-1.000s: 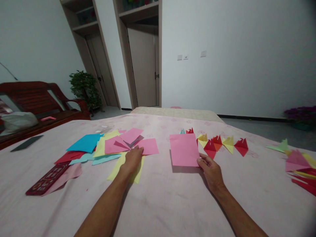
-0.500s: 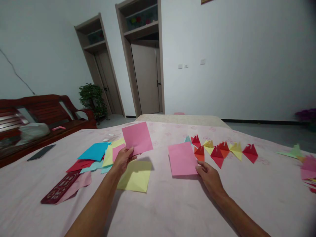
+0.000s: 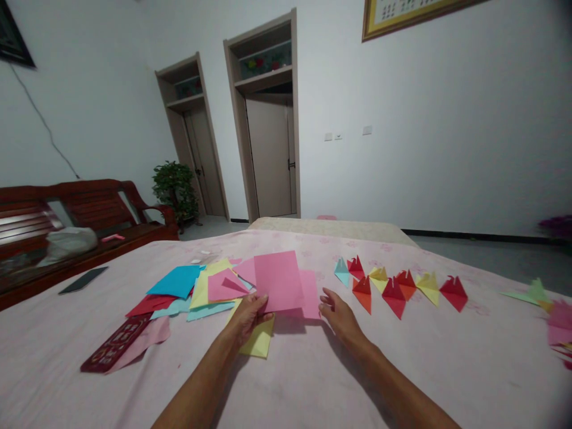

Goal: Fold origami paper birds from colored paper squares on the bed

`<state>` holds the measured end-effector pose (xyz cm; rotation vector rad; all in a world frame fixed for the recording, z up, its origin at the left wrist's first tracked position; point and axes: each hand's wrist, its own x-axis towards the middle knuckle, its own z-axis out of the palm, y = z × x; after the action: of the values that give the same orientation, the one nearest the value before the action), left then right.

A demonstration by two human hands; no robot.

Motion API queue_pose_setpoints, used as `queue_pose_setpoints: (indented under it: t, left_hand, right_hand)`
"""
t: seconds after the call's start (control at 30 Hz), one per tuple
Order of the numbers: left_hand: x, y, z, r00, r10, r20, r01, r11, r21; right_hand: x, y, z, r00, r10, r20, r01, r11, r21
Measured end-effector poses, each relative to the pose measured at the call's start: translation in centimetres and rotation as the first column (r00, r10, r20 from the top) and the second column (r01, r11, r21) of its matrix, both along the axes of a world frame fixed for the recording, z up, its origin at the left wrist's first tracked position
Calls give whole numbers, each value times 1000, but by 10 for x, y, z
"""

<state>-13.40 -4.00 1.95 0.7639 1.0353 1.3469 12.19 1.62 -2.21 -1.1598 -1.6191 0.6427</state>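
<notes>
My left hand (image 3: 252, 313) pinches a square sheet of pink origami paper (image 3: 277, 280) by its lower left corner, raised over the table. Behind it, a second pink sheet (image 3: 310, 293) sticks out to the right; what holds it is hidden. My right hand (image 3: 342, 316) is at that sheet's right edge, fingers slightly curled and apart, holding nothing that I can see. A yellow sheet (image 3: 258, 342) lies beneath my left hand. Just left is a spread of loose papers, with a blue sheet (image 3: 176, 281) and a pink sheet (image 3: 221, 287) among them.
Folded paper cranes in several colours, one red (image 3: 454, 292), stand in rows at the right. A green crane (image 3: 534, 292) and more pink paper (image 3: 559, 322) are farther right. A dark red printed packet (image 3: 117, 344) and a phone-like dark slab (image 3: 83, 280) lie left.
The two pink sheets, held apart before, now overlap near the middle. My left hand moved right with its sheet. My right hand moved left and its fingers have loosened from the sheet.
</notes>
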Motion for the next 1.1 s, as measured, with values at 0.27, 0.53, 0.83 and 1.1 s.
queue_pose_setpoints:
  t: [0.27, 0.53, 0.83, 1.1]
  left_hand:
    - [47, -8, -12, 938, -345, -28, 341, 936, -87]
    - [96, -11, -18, 718, -175, -673, 328, 939, 105]
    - [110, -33, -29, 252, 123, -960, 582, 773, 252]
    - [117, -21, -30, 216, 106, -971, 384, 905, 184]
  right_hand:
    - [62, -48, 38, 735, -221, 641, -267, 775, 573]
    - [111, -74, 22, 622, -101, 777, -408, 805, 431]
    - [119, -85, 10, 708, 74, 703, -237, 962, 138]
    - [133, -58, 10, 779, -28, 626, 59, 998, -28]
